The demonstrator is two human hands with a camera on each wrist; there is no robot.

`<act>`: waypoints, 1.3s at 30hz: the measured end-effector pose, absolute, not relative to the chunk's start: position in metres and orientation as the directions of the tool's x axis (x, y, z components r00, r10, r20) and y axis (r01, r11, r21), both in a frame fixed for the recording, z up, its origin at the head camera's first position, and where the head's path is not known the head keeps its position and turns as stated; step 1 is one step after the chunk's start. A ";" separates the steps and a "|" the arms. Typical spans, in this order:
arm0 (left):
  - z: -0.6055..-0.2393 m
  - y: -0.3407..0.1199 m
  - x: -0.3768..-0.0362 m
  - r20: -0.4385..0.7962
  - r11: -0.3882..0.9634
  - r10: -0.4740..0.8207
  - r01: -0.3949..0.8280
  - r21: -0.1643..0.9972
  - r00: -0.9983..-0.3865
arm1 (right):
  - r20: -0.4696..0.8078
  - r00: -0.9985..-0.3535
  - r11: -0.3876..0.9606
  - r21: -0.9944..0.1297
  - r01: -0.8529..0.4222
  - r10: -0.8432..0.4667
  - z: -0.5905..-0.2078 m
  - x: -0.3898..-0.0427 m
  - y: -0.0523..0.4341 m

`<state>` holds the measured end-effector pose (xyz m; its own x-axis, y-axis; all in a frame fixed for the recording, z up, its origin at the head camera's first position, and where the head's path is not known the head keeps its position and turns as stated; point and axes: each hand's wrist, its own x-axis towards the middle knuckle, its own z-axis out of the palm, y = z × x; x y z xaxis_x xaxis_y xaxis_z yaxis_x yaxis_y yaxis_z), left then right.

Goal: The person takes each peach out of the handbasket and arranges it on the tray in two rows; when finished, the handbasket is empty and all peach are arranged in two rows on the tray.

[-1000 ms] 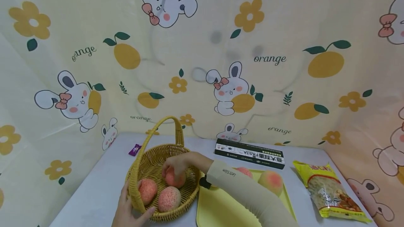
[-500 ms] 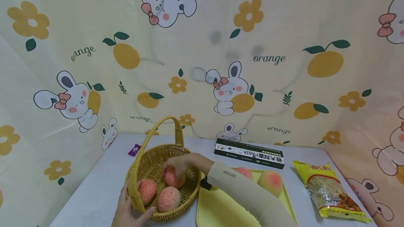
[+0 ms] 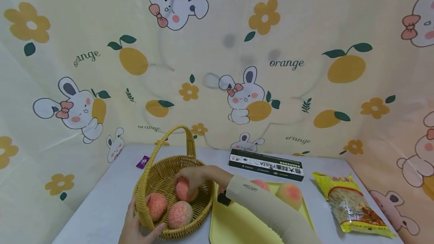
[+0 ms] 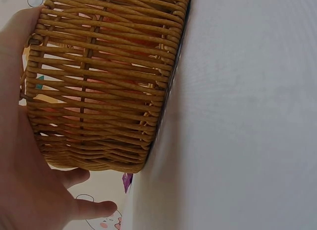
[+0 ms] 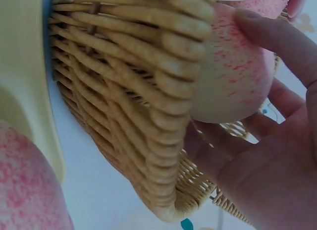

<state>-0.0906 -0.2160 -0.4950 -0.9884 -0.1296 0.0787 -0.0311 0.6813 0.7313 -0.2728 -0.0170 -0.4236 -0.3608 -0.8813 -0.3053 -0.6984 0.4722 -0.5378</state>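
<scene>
Over a wicker basket [image 3: 179, 233] at the left of a white table [image 3: 98, 199], grasps a pink peach [image 3: 182, 189] in the right hand [image 3: 192, 177], pressing with the thumb and curling fingers round the opposite side. Holds it within the basket's rim, on the far side of a second peach [image 3: 157, 206] at left and a third peach [image 3: 180, 214] at near. Rests the left hand [image 3: 135, 229] against the basket's near-left side, fingers spread straight rather than clenched, thumb extended beside the near rim. Wears a beige sleeve [image 3: 264, 206], reaching across a yellow tray [image 3: 237, 229] just right of the basket. Has on that tray a fourth peach [image 3: 262, 185], partly hidden by the sleeve, and a fifth peach [image 3: 289, 194] farther right. Also has a dark pasta box [image 3: 266, 165] beyond the tray, a yellow food packet [image 3: 352, 206] at right and a small purple wrapper [image 3: 142, 162] at far left. Works before a cream backdrop [image 3: 203, 48] printed with rabbits and oranges.
</scene>
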 end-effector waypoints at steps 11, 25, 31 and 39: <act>-0.496 -0.215 -0.089 0.118 0.687 -0.116 0.006 0.726 -0.986 | -0.177 -0.369 0.392 -0.638 -0.663 -0.912 -0.415 -0.270 0.003; -0.495 -0.215 -0.090 0.118 0.701 -0.119 0.001 0.713 -0.986 | -0.053 -0.375 0.285 -0.748 -0.599 -0.926 -0.407 -0.270 0.035; -0.498 -0.216 -0.090 0.123 0.693 -0.123 0.003 0.721 -0.985 | -0.027 -0.425 0.280 -0.789 -0.546 -0.905 -0.401 -0.266 0.051; -0.498 -0.216 -0.089 0.170 0.692 -0.110 0.048 0.721 -0.979 | -0.048 -0.480 0.303 -0.829 -0.470 -0.876 -0.398 -0.258 0.073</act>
